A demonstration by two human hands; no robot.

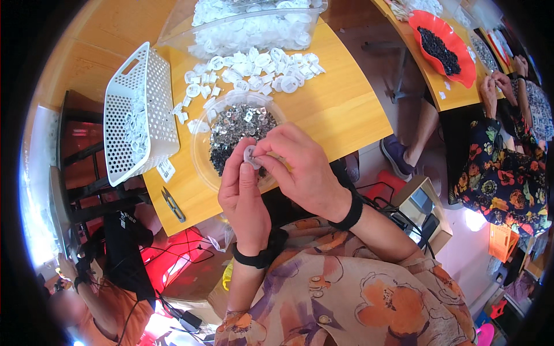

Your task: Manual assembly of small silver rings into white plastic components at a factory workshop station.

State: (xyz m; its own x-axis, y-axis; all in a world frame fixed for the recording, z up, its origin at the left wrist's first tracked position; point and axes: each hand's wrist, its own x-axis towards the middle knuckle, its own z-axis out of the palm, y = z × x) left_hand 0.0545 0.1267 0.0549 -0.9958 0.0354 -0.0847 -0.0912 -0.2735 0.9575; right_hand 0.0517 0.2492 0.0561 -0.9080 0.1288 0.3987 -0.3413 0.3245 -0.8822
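Between my two hands is a small round white plastic piece (pixel 250 153), raised over the near side of a clear round tub. My left hand (pixel 244 199) is closed, pinching the piece between thumb and fingers. From the other side my right hand (pixel 304 167) is closed too, thumb and forefinger pressed at the piece's edge; whether they also hold a tiny part is hidden. Below, the clear tub (pixel 198 151) holds a heap of small dark and silvery metal bits (pixel 236 128). Loose white plastic pieces (pixel 262 72) lie scattered beyond it on the yellow table (pixel 340 109).
A white perforated basket (pixel 163 109) with white parts stands at left. Thread snips (pixel 173 205) lie near the table's left edge. A clear bin (pixel 176 32) of white pieces is at the back. Right, a co-worker's hands (pixel 497 87) work near a red tray (pixel 416 23) of black bits.
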